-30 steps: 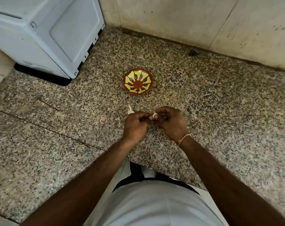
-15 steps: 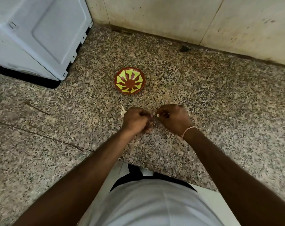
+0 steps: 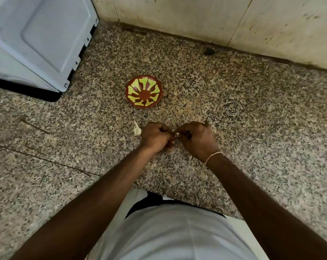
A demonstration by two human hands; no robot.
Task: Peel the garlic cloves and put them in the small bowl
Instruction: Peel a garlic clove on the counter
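Your speckled counter (image 3: 243, 119) runs to the wall, w/ a pale blue appliance (image 3: 37, 38) at its far left corner. The small bowl (image 3: 144, 91) – brown w/ yellow pattern, nothing visible in it – sits just beyond your hands. Left hand (image 3: 155, 136) and right hand (image 3: 198, 139) meet, fingers curled, pinching a garlic clove (image 3: 176, 133) between them – another clove (image 3: 137, 129) lies beside your left hand.

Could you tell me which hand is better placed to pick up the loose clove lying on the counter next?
The left hand, probably. The loose clove lies just beside its knuckles, while the right hand is on the far side. Both hands currently pinch another clove.
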